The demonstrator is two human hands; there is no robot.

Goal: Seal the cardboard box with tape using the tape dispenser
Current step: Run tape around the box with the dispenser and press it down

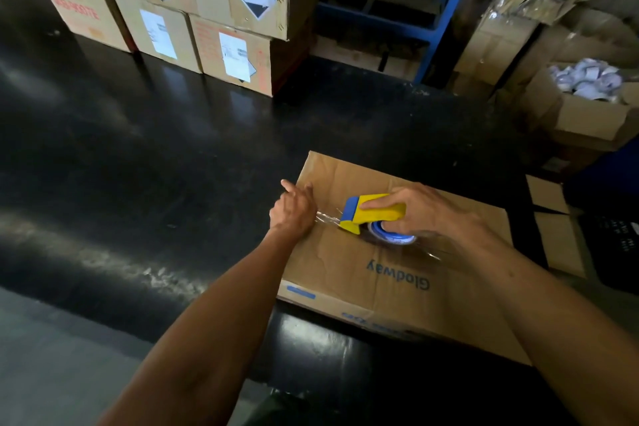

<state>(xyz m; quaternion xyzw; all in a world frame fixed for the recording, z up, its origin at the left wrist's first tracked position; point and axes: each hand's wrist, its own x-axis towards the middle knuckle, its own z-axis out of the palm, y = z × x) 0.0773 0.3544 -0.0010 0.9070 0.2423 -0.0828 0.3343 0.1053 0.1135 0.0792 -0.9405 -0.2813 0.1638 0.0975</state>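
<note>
Your right hand [420, 214] is gripping the tape dispenser [371, 213] atop the cardboard box [380, 284]; left hand [294, 209], fingers closed, is pinning tape [326, 219] at its edge; seam mostly unsealed.

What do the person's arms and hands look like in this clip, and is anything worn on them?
Both are bare. The left hand and right hand wear no gloves, and no rings, watch or wristband show on either. Both forearms are uncovered from wrist to the bottom of the frame, with no sleeve edge in view. No markings, tape or bandages are visible on them; the light is dim, so fine detail is hard to tell.
</note>
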